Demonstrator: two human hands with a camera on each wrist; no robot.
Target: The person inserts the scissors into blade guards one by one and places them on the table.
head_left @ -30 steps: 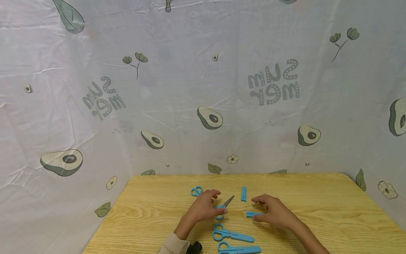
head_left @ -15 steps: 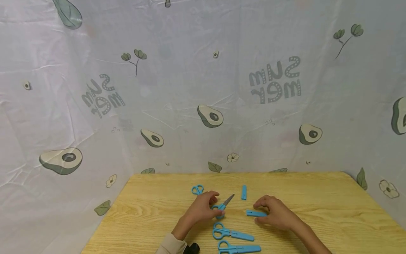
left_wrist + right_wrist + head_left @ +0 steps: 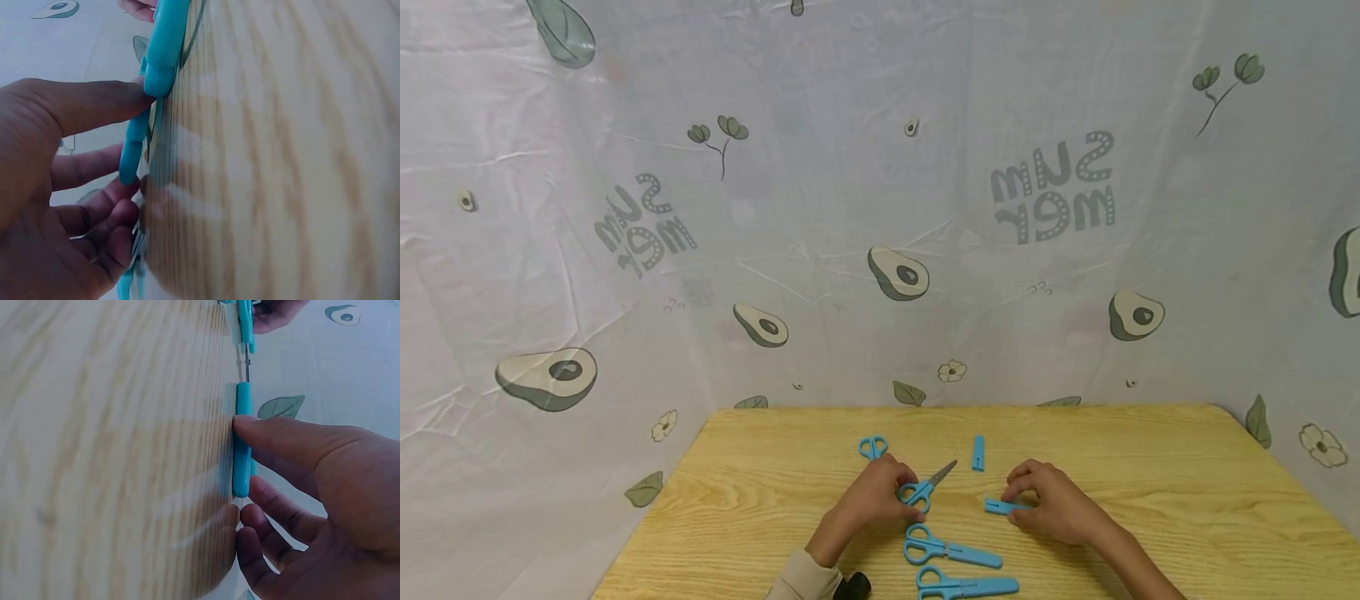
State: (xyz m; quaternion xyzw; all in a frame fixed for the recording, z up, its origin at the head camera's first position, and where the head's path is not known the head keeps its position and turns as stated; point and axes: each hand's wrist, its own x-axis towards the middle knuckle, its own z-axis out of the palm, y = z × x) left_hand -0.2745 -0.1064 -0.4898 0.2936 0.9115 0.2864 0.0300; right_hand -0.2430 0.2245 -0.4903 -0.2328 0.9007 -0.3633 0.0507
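With thumb and fingers, my left hand (image 3: 872, 496) pinches the blue handles of a pair of scissors (image 3: 916, 495). Their bare grey blade points to the far right. My right hand (image 3: 1051, 504) holds a blue blade cover (image 3: 1000, 507) between thumb and fingers, its far part hidden under the hand. In the right wrist view the cover (image 3: 242, 450) lies along the tabletop, the thumb across its side. The bare blade (image 3: 247, 362) shows beyond its end. Both hands are low over the wooden table (image 3: 760, 467).
Two sheathed blue scissors, one pair (image 3: 951, 552) above the other (image 3: 967, 587), lie nearer the front. Behind my left hand, another pair's blue handles (image 3: 872, 447) show, the rest hidden. A second loose cover (image 3: 978, 453) lies farther back. A printed curtain (image 3: 820, 208) hangs behind the table.
My left fingers have drawn in around the scissors' handles. My right hand has shifted slightly right, and its thumb and fingers have come together on the cover.
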